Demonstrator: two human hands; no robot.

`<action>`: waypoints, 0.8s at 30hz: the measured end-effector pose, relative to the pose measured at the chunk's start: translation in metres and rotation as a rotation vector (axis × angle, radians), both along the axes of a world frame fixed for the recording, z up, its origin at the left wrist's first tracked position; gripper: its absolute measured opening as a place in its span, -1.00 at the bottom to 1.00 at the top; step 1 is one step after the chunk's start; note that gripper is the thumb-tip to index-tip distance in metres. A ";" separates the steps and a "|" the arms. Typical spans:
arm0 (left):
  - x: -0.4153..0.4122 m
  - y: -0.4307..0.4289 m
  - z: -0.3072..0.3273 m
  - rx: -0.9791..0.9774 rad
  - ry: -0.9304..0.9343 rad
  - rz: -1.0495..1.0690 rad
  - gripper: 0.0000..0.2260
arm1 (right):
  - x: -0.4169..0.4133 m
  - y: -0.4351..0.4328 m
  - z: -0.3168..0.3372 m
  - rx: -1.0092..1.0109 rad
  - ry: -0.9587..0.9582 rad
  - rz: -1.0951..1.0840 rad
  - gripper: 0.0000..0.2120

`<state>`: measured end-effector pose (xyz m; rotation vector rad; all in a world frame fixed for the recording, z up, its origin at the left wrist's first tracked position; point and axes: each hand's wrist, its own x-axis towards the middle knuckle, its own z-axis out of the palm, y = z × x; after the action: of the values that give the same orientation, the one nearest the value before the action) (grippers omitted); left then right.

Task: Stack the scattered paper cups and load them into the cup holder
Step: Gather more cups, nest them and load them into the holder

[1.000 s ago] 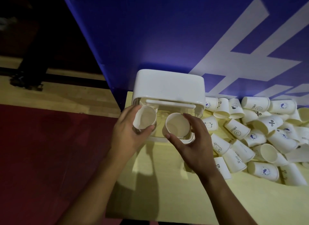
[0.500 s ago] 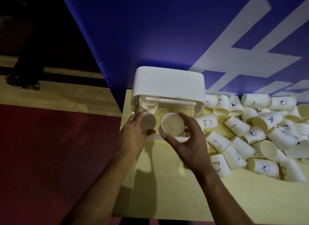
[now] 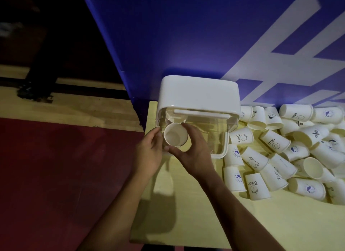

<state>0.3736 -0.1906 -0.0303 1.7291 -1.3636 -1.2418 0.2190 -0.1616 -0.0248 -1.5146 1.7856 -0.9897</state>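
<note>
Clearly early days; paper cup (image 3: 175, 136) mouth-up in the left side of the cup holder (image 3: 199, 93), ringed by the thumb and curled fingers of the right hand (image 3: 192, 153), seemingly being seated; single cup or short stack, impossible to tell from above. Left hand (image 3: 149, 151) laid with relaxed fingers against the holder's left wall, gripping nothing, probably steadying it. Right side of the holder apparently bare; so little loaded, by the look of it, and nearly everything left to do. Just beside the holder on its right, pile of cups (image 3: 280, 148) tumbled on their sides, a few showing open mouths, none nested as far as visible; all to be gathered, stacked and loaded.

Cups of thin white paper, tapered, with rolled rims and small prints such as "Bear" and "HELLO"; light, easily crushed, apt to nest snugly. Holder a smooth white plastic lid with rounded corners over a clear box with a white rim. Beneath everything, pale yellow matt tabletop (image 3: 205, 222); behind, blue wall (image 3: 186, 36) with broad white strokes; to the left, dark red floor (image 3: 56, 166).
</note>
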 end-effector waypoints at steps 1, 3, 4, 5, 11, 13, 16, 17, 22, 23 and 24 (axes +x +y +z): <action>-0.003 -0.003 -0.001 -0.007 -0.008 -0.005 -0.68 | 0.000 -0.001 -0.005 0.023 0.006 0.014 -0.26; -0.007 -0.009 -0.005 -0.019 -0.042 -0.048 -0.69 | 0.000 -0.002 -0.014 0.067 -0.005 0.020 -0.29; -0.009 -0.011 -0.006 -0.021 -0.060 -0.069 -0.71 | -0.001 -0.002 -0.018 0.088 -0.016 0.016 -0.30; -0.009 -0.011 -0.008 -0.018 -0.070 -0.083 -0.72 | -0.001 -0.002 -0.021 0.105 -0.026 0.012 -0.31; -0.009 -0.009 -0.017 0.009 -0.003 -0.068 -0.75 | -0.005 -0.004 -0.024 0.159 -0.057 0.022 -0.33; -0.008 -0.009 -0.019 0.014 0.014 -0.055 -0.75 | -0.007 -0.005 -0.025 0.176 -0.056 0.033 -0.33; -0.009 -0.007 -0.020 0.023 0.014 -0.042 -0.74 | -0.008 -0.007 -0.024 0.192 -0.057 0.036 -0.33; -0.009 -0.008 -0.018 0.026 0.013 -0.038 -0.74 | -0.008 -0.008 -0.024 0.191 -0.055 0.041 -0.32; -0.009 -0.005 -0.002 -0.035 -0.083 -0.029 -0.66 | -0.018 0.006 -0.018 0.200 -0.110 -0.020 -0.30; -0.011 -0.003 0.003 -0.065 -0.109 -0.016 -0.66 | -0.025 0.012 -0.016 0.203 -0.110 -0.044 -0.33; -0.014 0.001 0.010 -0.116 -0.125 -0.008 -0.67 | -0.033 0.018 -0.012 0.202 -0.102 -0.069 -0.39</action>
<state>0.3596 -0.1897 -0.0205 1.7463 -1.4856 -1.0525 0.1857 -0.1433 -0.0369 -1.2647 1.8159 -0.8740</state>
